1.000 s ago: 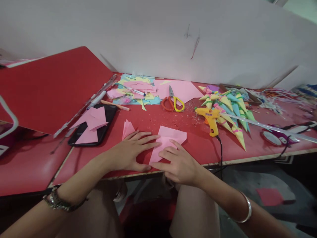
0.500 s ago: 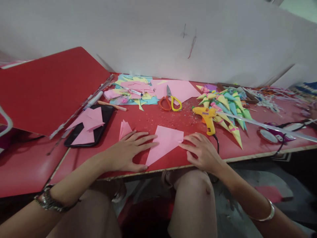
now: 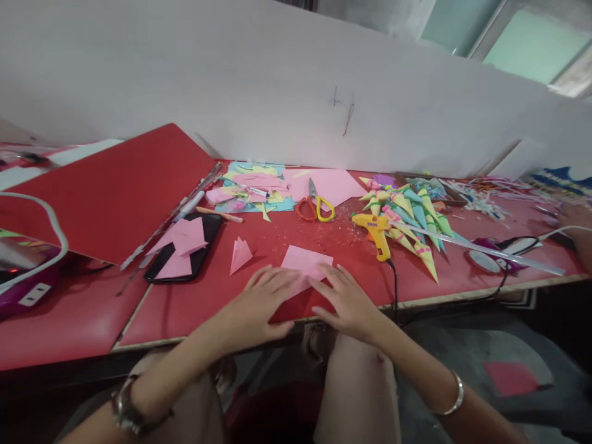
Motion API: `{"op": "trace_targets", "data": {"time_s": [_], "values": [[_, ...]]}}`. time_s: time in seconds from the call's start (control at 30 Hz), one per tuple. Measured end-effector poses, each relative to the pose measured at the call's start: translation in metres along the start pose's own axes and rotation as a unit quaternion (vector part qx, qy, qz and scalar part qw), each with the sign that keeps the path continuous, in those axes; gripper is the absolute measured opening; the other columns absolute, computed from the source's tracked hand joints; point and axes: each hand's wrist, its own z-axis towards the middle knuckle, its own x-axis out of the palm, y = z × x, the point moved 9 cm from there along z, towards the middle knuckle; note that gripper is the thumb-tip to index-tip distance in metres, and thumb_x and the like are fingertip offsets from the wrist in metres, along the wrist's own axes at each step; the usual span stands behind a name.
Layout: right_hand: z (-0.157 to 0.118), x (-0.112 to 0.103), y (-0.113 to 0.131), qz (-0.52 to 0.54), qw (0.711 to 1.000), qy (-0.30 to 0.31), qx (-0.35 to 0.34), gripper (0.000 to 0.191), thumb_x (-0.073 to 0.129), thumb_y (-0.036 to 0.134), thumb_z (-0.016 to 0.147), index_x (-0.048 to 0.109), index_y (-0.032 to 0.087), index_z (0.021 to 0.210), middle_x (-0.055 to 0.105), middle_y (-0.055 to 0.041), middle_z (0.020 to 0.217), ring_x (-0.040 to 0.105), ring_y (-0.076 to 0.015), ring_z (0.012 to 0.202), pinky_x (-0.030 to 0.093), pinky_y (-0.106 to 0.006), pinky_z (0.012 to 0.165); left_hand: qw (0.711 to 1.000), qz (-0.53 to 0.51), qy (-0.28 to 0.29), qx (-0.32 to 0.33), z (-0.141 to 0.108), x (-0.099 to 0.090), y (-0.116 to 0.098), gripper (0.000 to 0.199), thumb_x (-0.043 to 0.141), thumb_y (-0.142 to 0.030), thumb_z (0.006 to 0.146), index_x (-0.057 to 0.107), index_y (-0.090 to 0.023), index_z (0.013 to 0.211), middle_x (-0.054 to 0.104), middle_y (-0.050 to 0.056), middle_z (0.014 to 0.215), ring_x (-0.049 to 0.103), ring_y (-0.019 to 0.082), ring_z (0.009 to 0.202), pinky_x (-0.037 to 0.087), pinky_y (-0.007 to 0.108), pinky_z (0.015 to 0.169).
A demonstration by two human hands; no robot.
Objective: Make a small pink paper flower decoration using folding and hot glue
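Note:
A pink paper sheet (image 3: pixel 303 259) lies flat near the front edge of the red table, partly covered by both hands. Over its left part is my left hand (image 3: pixel 259 305), fingers spread, slightly blurred. My right hand (image 3: pixel 349 305) reaches over its right side with the fingers apart. Neither hand is closed on anything; whether the fingertips touch the sheet is hard to tell. A small folded pink paper (image 3: pixel 240 254) stands out to the left of the sheet. Farther left, pink paper pieces (image 3: pixel 178 246) lie on a black tray (image 3: pixel 210 237).
Scissors (image 3: pixel 315 206) and paper scraps (image 3: pixel 259 185) lie behind. A yellow glue gun (image 3: pixel 375 233) with a long clear stick is at right, beside paper cones (image 3: pixel 428 262). A red board (image 3: pixel 139 191) is at left; another person's hand (image 3: pixel 578 222) shows far right.
The view has tilted up and shifted. My hands have come closer together over the sheet. More of the small folded paper shows, and another person's hand has appeared at the right.

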Motion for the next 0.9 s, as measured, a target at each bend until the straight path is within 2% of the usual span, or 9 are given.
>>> {"op": "trace_targets", "data": {"time_s": [0.13, 0.27, 0.37, 0.47, 0.57, 0.63, 0.73, 0.8, 0.9], "values": [[0.005, -0.003, 0.021, 0.015, 0.999, -0.025, 0.018, 0.049, 0.049, 0.047, 0.083, 0.056, 0.011, 0.116, 0.052, -0.0201, 0.123, 0.049, -0.0312, 0.107, 0.039, -0.048, 0.092, 0.996, 0.047, -0.069, -0.041, -0.006, 0.011, -0.019, 0.059, 0.06, -0.033, 0.076, 0.042, -0.012, 0.128, 0.052, 0.013, 0.127, 0.046, 0.029, 0.114, 0.039, 0.044, 0.095], [0.013, -0.021, 0.033, 0.151, 0.987, -0.024, -0.046, 0.026, 0.04, 0.024, 0.089, 0.064, 0.016, 0.096, 0.066, -0.0082, 0.095, 0.057, -0.0183, 0.086, 0.045, -0.033, 0.082, 0.987, 0.107, -0.112, -0.048, -0.013, 0.015, -0.019, 0.04, 0.06, -0.024, 0.076, 0.053, -0.013, 0.114, 0.06, 0.01, 0.103, 0.053, 0.027, 0.098, 0.046, 0.041, 0.084], [0.014, -0.034, 0.022, 0.178, 0.981, -0.034, -0.065, 0.028, 0.045, 0.022, 0.086, 0.06, 0.016, 0.109, 0.064, -0.0087, 0.11, 0.055, -0.0189, 0.102, 0.039, -0.035, 0.093, 0.987, 0.119, -0.11, -0.009, -0.016, 0.015, -0.017, 0.03, 0.06, -0.017, 0.073, 0.058, -0.015, 0.104, 0.06, 0.007, 0.091, 0.054, 0.025, 0.088, 0.048, 0.041, 0.08], [0.01, -0.019, 0.016, 0.151, 0.984, 0.038, -0.082, 0.052, 0.057, 0.043, 0.079, 0.05, 0.02, 0.125, 0.047, -0.0105, 0.135, 0.035, -0.0247, 0.128, 0.028, -0.043, 0.105, 0.988, 0.098, -0.114, 0.025, -0.019, 0.009, -0.014, 0.025, 0.055, -0.009, 0.074, 0.059, -0.017, 0.097, 0.062, 0.005, 0.088, 0.057, 0.021, 0.084, 0.049, 0.039, 0.083], [0.001, -0.001, 0.019, 0.112, 0.985, 0.089, -0.093, 0.066, 0.058, 0.057, 0.074, 0.044, 0.024, 0.13, 0.042, -0.0104, 0.139, 0.029, -0.0263, 0.132, 0.024, -0.047, 0.107, 0.987, 0.084, -0.121, 0.061, -0.026, 0.001, -0.013, 0.027, 0.047, -0.006, 0.079, 0.06, -0.02, 0.098, 0.066, 0.003, 0.094, 0.06, 0.018, 0.089, 0.045, 0.039, 0.092], [-0.004, 0.0, 0.021, 0.081, 0.99, 0.072, -0.089, 0.057, 0.057, 0.05, 0.078, 0.046, 0.023, 0.127, 0.05, -0.0098, 0.132, 0.038, -0.0241, 0.126, 0.022, -0.047, 0.108, 0.984, 0.093, -0.129, 0.084, -0.032, -0.004, -0.014, 0.03, 0.042, -0.007, 0.083, 0.06, -0.022, 0.102, 0.068, 0.002, 0.102, 0.061, 0.018, 0.095, 0.042, 0.04, 0.096], [-0.006, -0.005, 0.025, 0.034, 0.996, 0.02, -0.083, 0.036, 0.055, 0.037, 0.083, 0.055, 0.019, 0.115, 0.063, -0.008, 0.104, 0.054, -0.021, 0.101, 0.025, -0.047, 0.107, 0.979, 0.111, -0.135, 0.101, -0.042, -0.009, -0.014, 0.038, 0.036, -0.006, 0.085, 0.059, -0.023, 0.11, 0.067, 0.002, 0.11, 0.061, 0.018, 0.101, 0.042, 0.038, 0.097], [-0.005, -0.01, 0.028, 0.025, 0.996, -0.012, -0.083, 0.031, 0.054, 0.036, 0.084, 0.059, 0.018, 0.108, 0.064, -0.0071, 0.094, 0.056, -0.0199, 0.091, 0.027, -0.046, 0.106, 0.981, 0.103, -0.13, 0.101, -0.046, -0.009, -0.01, 0.04, 0.035, -0.005, 0.084, 0.059, -0.023, 0.11, 0.068, 0.002, 0.11, 0.062, 0.017, 0.1, 0.043, 0.037, 0.096], [-0.004, -0.013, 0.035, 0.034, 0.993, -0.031, -0.106, 0.039, 0.053, 0.04, 0.084, 0.055, 0.02, 0.116, 0.06, -0.0094, 0.111, 0.052, -0.0223, 0.105, 0.026, -0.046, 0.107, 0.987, 0.066, -0.118, 0.091, -0.049, -0.007, -0.001, 0.041, 0.034, -0.004, 0.083, 0.061, -0.024, 0.106, 0.069, 0.001, 0.106, 0.064, 0.015, 0.096, 0.045, 0.035, 0.094]]}}
